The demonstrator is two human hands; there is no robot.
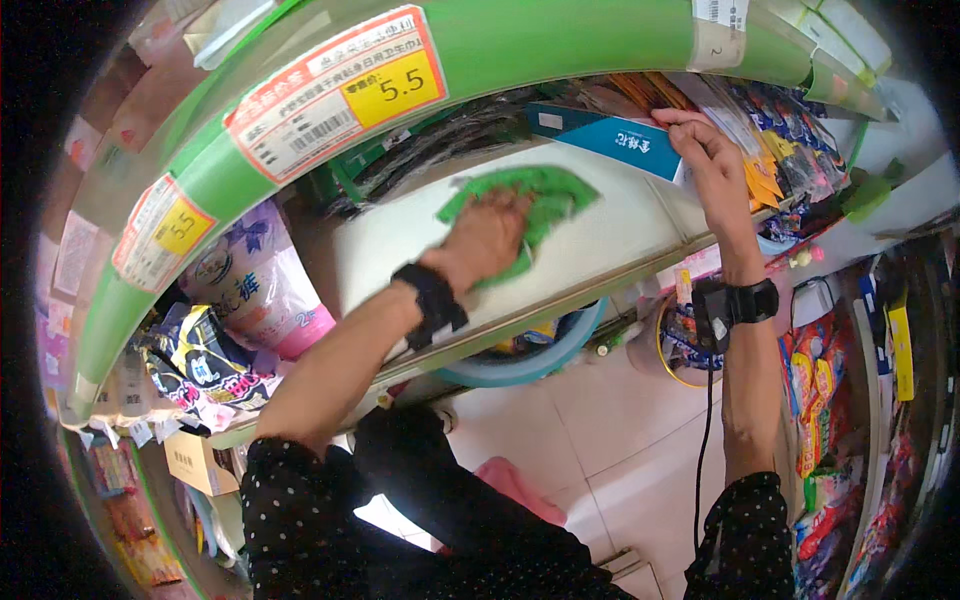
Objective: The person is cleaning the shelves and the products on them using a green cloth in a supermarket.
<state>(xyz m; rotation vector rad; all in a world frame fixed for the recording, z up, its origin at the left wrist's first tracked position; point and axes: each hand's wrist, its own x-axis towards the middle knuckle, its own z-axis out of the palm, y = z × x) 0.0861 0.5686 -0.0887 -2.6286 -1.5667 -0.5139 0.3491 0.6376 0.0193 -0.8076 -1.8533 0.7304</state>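
Observation:
My left hand (486,234) presses down on a green cloth (564,192) spread over a white shelf board (386,247). The hand and cloth are blurred, and part of the cloth is hidden under the palm. Farther right, my right hand (709,157) pinches the near right end of a blue cardboard box (604,141) with printed writing. That box lies slanted towards the back of the same shelf. Just beyond the right fingers are several upright packets (787,139) in dark and orange wrapping.
A green shelf edge with price labels (337,94) arches overhead. Pink and dark plastic packages (262,281) fill the shelf's left end. Below are a blue basin (525,371) and a bin of packets (675,345) on the tiled floor. A black cable (703,457) hangs from my right wrist.

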